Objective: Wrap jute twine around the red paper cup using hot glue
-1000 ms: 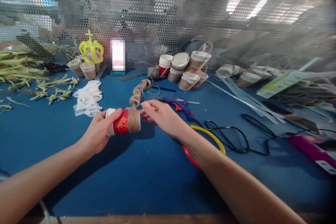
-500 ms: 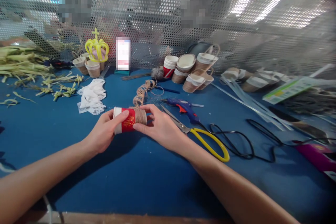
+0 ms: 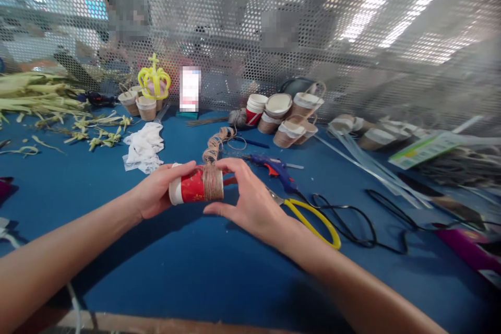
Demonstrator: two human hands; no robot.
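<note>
In the middle of the head view, a red and white paper cup lies on its side above the table. Brown twine is wound in close rows round its right end. My left hand is closed round the white left end, thumb along the top. At the right end is my right hand, its thumb apart from the cup and its index finger at the upper edge by the twine. Its other fingers are partly hidden. A loose coil of twine runs back from the cup.
Right of my hands lie a blue glue gun and yellow-handled scissors, partly behind my right arm. Twine-wrapped cups stand at the back. White crumpled cloth and a yellow crown are to the left. A perforated metal screen rises behind.
My right thumb has come away from the cup and the right hand has opened. The cup has turned a little in my left hand, its gold pattern now lower. The view has shifted slightly.
</note>
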